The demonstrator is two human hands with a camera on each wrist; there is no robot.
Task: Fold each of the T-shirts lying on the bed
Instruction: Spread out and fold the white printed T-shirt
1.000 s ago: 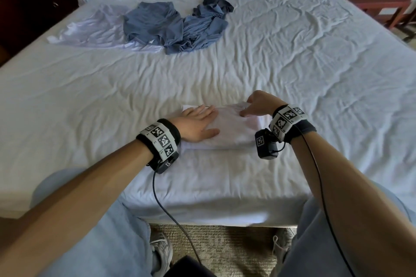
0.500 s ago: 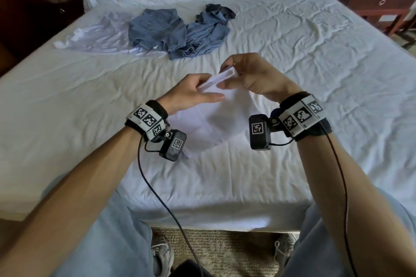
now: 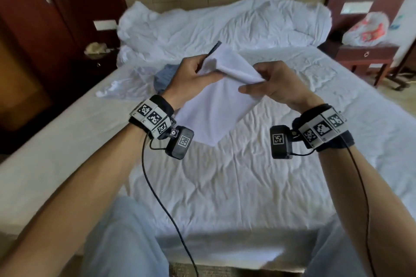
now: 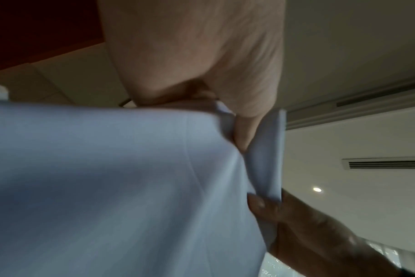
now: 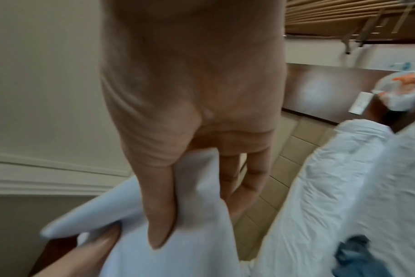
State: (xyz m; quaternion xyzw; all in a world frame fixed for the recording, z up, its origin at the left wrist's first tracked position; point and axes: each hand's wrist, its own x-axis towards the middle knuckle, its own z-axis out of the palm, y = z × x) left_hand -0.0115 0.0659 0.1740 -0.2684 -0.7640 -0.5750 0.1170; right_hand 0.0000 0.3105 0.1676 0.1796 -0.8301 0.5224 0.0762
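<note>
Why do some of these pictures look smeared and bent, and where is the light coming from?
Head view: wide lens bows the room's edges; the white folded T-shirt is fairly sharp. Left wrist view: the shirt is smeared and shadowed, with a round ceiling lamp lit. Right wrist view: the rumpled white duvet streaks with motion blur beyond the right hand.

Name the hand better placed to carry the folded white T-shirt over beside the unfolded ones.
Left. Both hands grip the white T-shirt, but the left hand is on the side where the blue T-shirt lies; the right hand would have to cross over.
</note>
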